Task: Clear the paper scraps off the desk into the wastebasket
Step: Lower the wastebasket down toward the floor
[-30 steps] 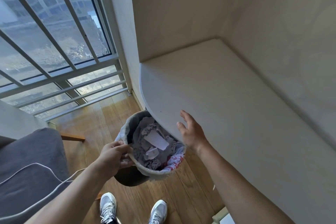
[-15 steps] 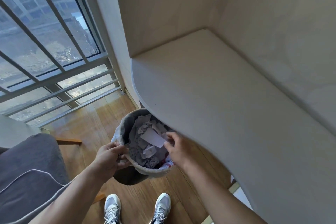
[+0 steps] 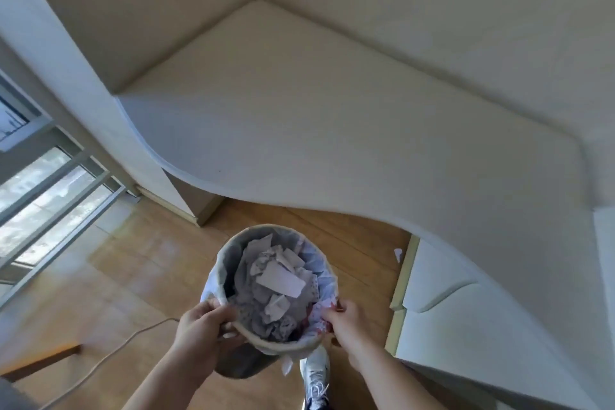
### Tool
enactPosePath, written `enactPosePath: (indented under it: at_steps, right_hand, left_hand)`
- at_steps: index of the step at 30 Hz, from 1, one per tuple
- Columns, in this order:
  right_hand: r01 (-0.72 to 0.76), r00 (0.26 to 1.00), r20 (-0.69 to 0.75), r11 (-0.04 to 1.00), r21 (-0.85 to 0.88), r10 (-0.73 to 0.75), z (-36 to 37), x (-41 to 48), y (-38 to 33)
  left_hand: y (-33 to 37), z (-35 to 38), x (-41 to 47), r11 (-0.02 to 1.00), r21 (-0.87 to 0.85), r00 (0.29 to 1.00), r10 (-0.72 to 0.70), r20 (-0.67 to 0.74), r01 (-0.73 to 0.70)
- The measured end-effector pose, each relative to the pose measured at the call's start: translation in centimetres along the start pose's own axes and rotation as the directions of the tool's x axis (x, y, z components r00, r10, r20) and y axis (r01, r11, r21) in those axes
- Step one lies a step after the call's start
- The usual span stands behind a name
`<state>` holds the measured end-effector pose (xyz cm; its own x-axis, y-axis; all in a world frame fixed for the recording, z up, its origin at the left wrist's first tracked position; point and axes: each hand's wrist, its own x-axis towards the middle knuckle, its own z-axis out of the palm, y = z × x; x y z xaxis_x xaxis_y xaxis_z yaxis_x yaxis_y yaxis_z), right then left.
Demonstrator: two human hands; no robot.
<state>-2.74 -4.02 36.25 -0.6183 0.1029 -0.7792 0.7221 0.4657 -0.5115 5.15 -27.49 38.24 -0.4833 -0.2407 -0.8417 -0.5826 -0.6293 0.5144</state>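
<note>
The wastebasket (image 3: 226, 256) is a round grey bin with a white liner, held above the wooden floor in front of the desk. Crumpled paper scraps (image 3: 281, 280) fill it. My left hand (image 3: 203, 329) grips the near left rim. My right hand (image 3: 346, 323) grips the near right rim and the liner there. The white curved desk (image 3: 332, 116) lies beyond the bin, and I see no scraps on its top. One small white scrap (image 3: 398, 255) lies on the floor under the desk's edge.
White drawer fronts (image 3: 442, 293) stand to the right of the bin. A window with rails (image 3: 43, 190) is at the left. A cable (image 3: 109, 353) runs across the floor, and a wooden chair leg (image 3: 40, 361) sits at the lower left. My shoe (image 3: 316, 376) is below the bin.
The right hand went from the desk edge to the bin's right rim and took hold. The bin came out from under the desk edge, and the view swung right.
</note>
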Motion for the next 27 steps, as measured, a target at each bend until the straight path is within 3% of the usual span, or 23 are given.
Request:
enactPosePath:
  at_steps: [7,15,27]
  right_hand:
    - [-0.158,0.986,-0.010,0.947,0.281,0.168,1.2,10.3,9.7]
    - [-0.117,0.976,-0.127,0.922,0.370,0.175,-3.3,20.8,20.0]
    - [0.139,0.968,-0.250,0.902,0.408,-0.036,-3.3,35.2,16.4]
  left_hand:
    - [-6.4,1.3,10.7,0.982,0.188,0.996,-0.001,0.088,-0.015]
    - [-16.5,8.3,22.8,0.917,0.397,0.978,-0.061,0.201,-0.024]
    - [-14.2,14.4,37.4,0.934,0.316,0.952,0.067,0.298,-0.165]
